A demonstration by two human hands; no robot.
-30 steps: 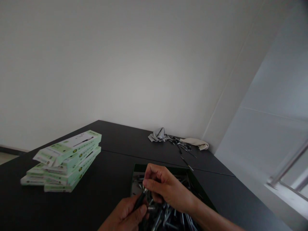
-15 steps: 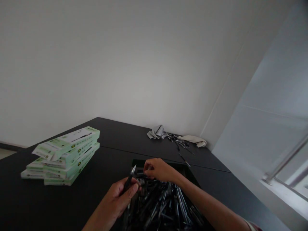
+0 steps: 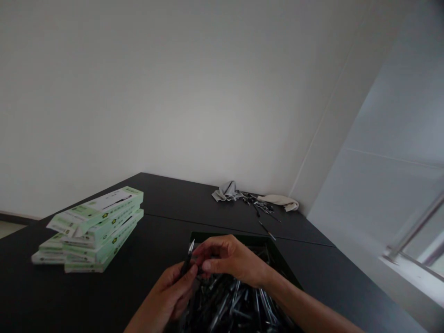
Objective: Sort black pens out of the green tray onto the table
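A black pen (image 3: pixel 187 260) with a silver tip pointing up is gripped between the thumb and fingers of my left hand (image 3: pixel 173 286). Close against it is my right hand (image 3: pixel 231 261), its fingers curled inward and meeting the left fingertips beside the pen. What the right fingers hold, if anything, is hidden. Beneath both hands lies a dark tray (image 3: pixel 282 259) heaped with many loose black and clear pens (image 3: pixel 239 303).
Green and white pen boxes (image 3: pixel 100 222) are stacked at the left of the black table (image 3: pixel 166 189). Toward the wall lie a grey cloth (image 3: pixel 227 191), a pile of pens (image 3: pixel 262 205) and a beige cloth (image 3: pixel 280 201). One loose pen (image 3: pixel 267 230) rests behind the tray.
My right hand has moved left and toward me from above the tray to my left fingers. My left hand still grips the pen.
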